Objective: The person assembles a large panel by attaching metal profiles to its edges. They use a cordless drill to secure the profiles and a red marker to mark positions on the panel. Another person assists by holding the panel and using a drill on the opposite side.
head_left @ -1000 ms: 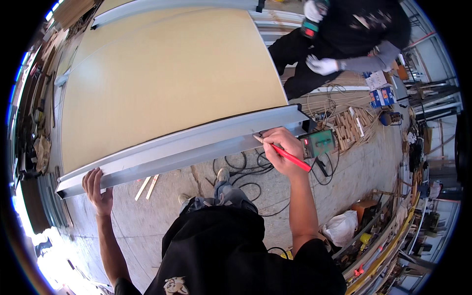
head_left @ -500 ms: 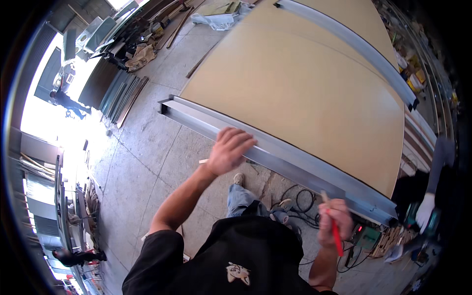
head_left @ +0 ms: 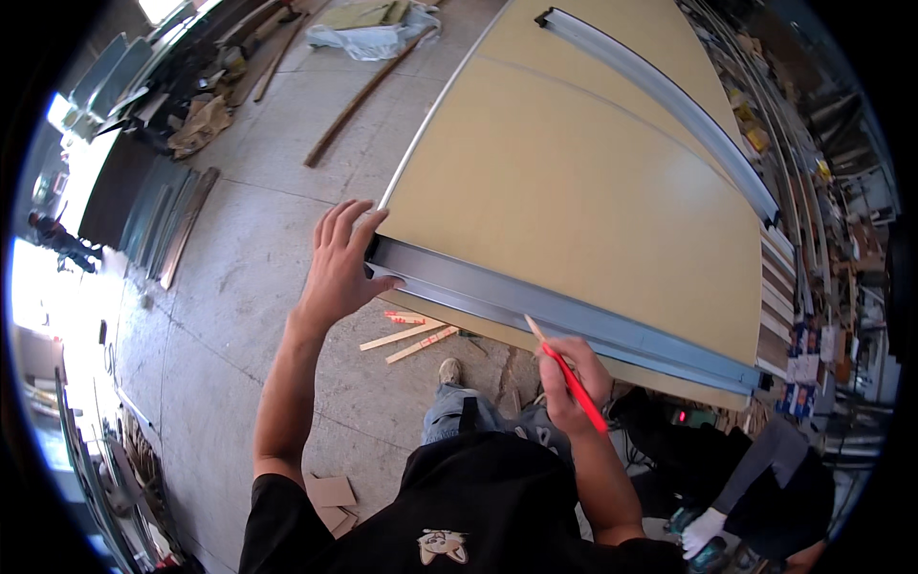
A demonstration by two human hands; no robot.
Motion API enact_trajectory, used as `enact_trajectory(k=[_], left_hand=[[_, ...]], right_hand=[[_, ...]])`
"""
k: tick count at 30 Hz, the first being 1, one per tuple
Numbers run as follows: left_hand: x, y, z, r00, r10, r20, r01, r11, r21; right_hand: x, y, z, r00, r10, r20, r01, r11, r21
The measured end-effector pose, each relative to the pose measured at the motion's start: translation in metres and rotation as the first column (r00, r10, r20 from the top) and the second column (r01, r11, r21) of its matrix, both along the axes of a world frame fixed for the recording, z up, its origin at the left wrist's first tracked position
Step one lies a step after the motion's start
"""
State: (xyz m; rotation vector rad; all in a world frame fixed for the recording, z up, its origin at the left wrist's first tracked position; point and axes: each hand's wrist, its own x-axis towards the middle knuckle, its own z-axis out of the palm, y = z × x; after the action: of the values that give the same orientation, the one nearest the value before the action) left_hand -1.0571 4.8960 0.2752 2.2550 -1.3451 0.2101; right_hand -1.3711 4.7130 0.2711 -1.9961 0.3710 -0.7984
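A long grey metal channel (head_left: 574,320) lies across the near edge of a large tan board (head_left: 593,182). At the channel's left end is my left hand (head_left: 335,263), open, its fingers spread past the board's corner and its thumb against the channel's near side. My right hand (head_left: 574,378) is closed around a red pencil (head_left: 581,397). The pencil's pale tip points up and left, at the channel's near edge; whether it touches is unclear. A second metal channel (head_left: 669,100) spans the board farther off.
Wooden strips (head_left: 421,337) lie on the floor below the board's near edge. At lower right, a co-worker's white-gloved hand (head_left: 705,528) is by a green power tool. A wooden plank (head_left: 359,105) and stacked panels (head_left: 167,225) lie left.
The near channel has shifted onto the board, leaving a strip of board showing on its near side. My left hand moved to its left end; my right hand moved left with the pencil.
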Motion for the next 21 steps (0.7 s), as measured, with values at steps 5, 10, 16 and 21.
enact_trajectory(k=[5, 10, 16, 21], left_hand=[[0.024, -0.008, -0.025, 0.956, -0.26, -0.139, 0.276, 0.955, 0.112], [0.001, 0.022, -0.04, 0.968, -0.237, 0.08, 0.24, 0.97, -0.038], [-0.006, 0.031, -0.049, 0.968, -0.22, 0.122, 0.237, 0.96, -0.146], [-0.001, 0.027, -0.052, 0.963, -0.24, 0.126, 0.257, 0.955, -0.151]], right_hand=[[0.073, 0.015, -0.003, 1.0, 0.007, 0.03, -0.002, 0.986, -0.17], [0.093, 0.04, -0.017, 0.991, 0.069, 0.113, -0.045, 0.979, -0.198], [0.1, 0.053, -0.046, 0.981, 0.057, 0.186, 0.027, 0.908, -0.419], [0.1, 0.052, -0.047, 0.985, 0.014, 0.171, 0.062, 0.9, -0.431]])
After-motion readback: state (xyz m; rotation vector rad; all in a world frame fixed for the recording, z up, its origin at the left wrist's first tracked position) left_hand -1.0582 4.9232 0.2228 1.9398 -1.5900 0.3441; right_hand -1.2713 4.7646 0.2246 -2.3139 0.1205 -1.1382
